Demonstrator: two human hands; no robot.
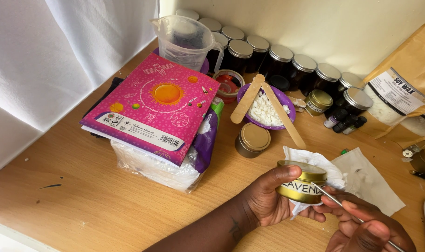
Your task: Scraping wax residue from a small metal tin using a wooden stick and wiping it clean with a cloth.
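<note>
My left hand (268,198) grips a small round gold tin (302,182) with a label on its side, thumb across its rim, over the wooden table (105,196). A crumpled white tissue (315,163) is wrapped behind and under the tin. My right hand (366,228) holds a thin metal stick (336,200) whose tip rests at the tin's top edge. The tin's inside is not visible.
A pink notebook (152,107) lies on a plastic bag (161,168). Behind stand a clear measuring jug (184,42), a row of dark lidded jars (287,60), a purple bowl (289,105) of white flakes with two wooden sticks, a closed gold tin (252,139), small bottles (345,122) and a brown wax pouch (403,84).
</note>
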